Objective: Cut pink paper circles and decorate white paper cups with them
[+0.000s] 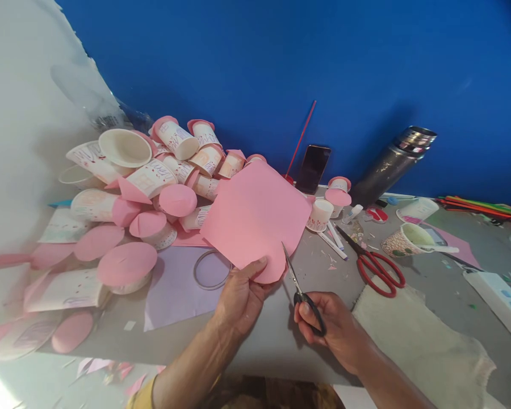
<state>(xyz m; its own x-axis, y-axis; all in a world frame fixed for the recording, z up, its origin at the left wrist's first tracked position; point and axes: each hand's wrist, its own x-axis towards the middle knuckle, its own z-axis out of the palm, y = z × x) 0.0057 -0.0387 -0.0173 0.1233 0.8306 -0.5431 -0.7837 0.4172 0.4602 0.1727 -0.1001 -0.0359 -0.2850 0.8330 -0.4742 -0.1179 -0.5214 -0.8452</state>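
Observation:
My left hand point(243, 298) pinches the lower edge of a pink paper sheet point(258, 216), thumb on top and fingers beneath. The sheet is held up and tilted, and its near corner is rounded. In my right hand point(326, 326) is a pair of black-handled scissors point(295, 278), fingers through the loops. Their blades point up at the sheet's right edge beside the rounded part. Under the sheet's left side a lilac paper point(174, 289) lies on the table, with a thin ring point(213, 270) on it.
Paper cups with pink paper discs point(128, 264) are heaped at the left. Red-handled scissors point(378, 270), markers point(333, 245) and a cloth point(421, 335) lie to the right. A phone point(314, 167) and a dark flask point(392, 165) lean against the blue wall; a power strip point(500, 301) sits far right.

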